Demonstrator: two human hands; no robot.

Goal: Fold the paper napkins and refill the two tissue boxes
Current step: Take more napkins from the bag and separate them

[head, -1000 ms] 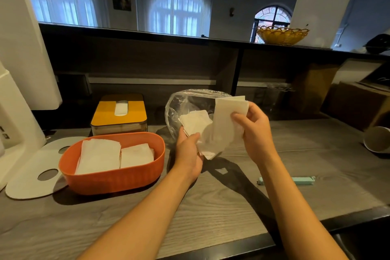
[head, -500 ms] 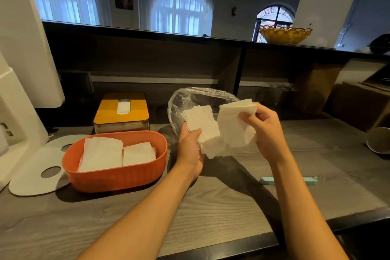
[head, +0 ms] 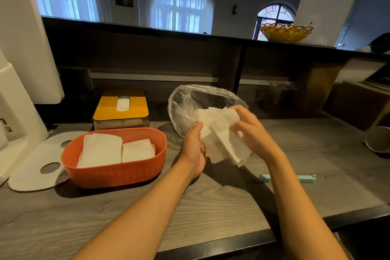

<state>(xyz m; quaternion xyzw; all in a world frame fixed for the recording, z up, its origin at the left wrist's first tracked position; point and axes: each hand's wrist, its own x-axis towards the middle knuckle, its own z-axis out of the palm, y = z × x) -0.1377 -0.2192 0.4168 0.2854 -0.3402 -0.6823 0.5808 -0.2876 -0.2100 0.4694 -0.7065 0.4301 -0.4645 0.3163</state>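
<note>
Folding is the step in hand: a loose sheaf of white paper napkins (head: pixel 221 139) sits at centre frame, above the grey wood-grain counter (head: pixel 211 207), grasped by the left hand (head: pixel 193 148) and pinched by the right hand (head: pixel 249 131). Lower left, the orange oval tissue box (head: pixel 114 169) is part-filled, with the yellow-lidded box (head: pixel 122 110) behind it. Next, I judge, comes a squared crease, then carrying the napkins leftward.

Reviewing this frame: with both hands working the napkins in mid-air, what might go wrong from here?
1. The left hand and right hand hold several loose white paper napkins above the grey wooden counter; sheets may slip out or fold unevenly.
2. The clear plastic bag stands right behind them, so a stray nudge may topple it.
</note>
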